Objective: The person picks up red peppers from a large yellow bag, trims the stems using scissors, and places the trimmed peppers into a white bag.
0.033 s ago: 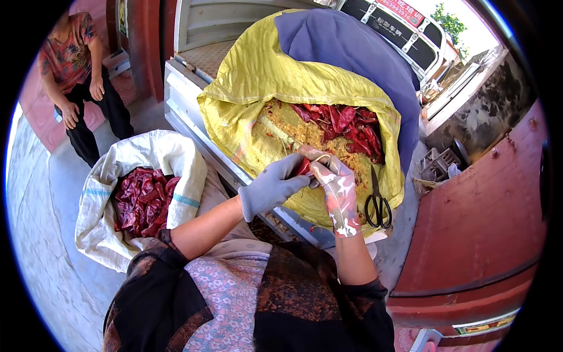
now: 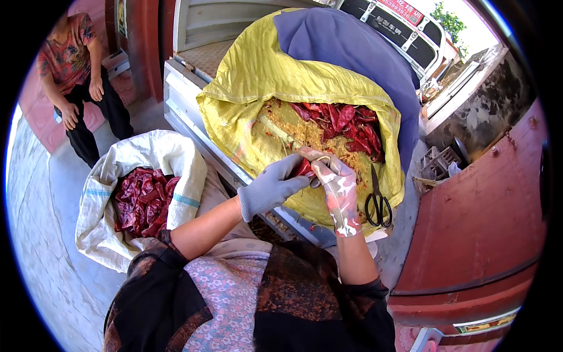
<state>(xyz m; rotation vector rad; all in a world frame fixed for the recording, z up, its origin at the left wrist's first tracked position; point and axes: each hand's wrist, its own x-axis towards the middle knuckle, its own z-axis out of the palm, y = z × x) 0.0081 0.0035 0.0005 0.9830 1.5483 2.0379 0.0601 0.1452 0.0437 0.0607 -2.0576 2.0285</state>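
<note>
One red pepper, pinched in left grip; right grip, 3 o'clock, closed; picking apparently underway, steady pinch needed next.

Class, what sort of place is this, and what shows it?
Probably a yard or entryway, at least partly outdoors: a vehicle's cargo bed stands near what looks like a red gate, with a tree beyond.

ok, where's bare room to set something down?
Grey floor, left of the white woven sack; brown truck-bed corner between grey metal panel and yellow woven sack. Crowded: the yellow sack's opening, with dried red peppers, black metal scissors, grey-gloved left hand, camouflage-gloved right hand.
</note>
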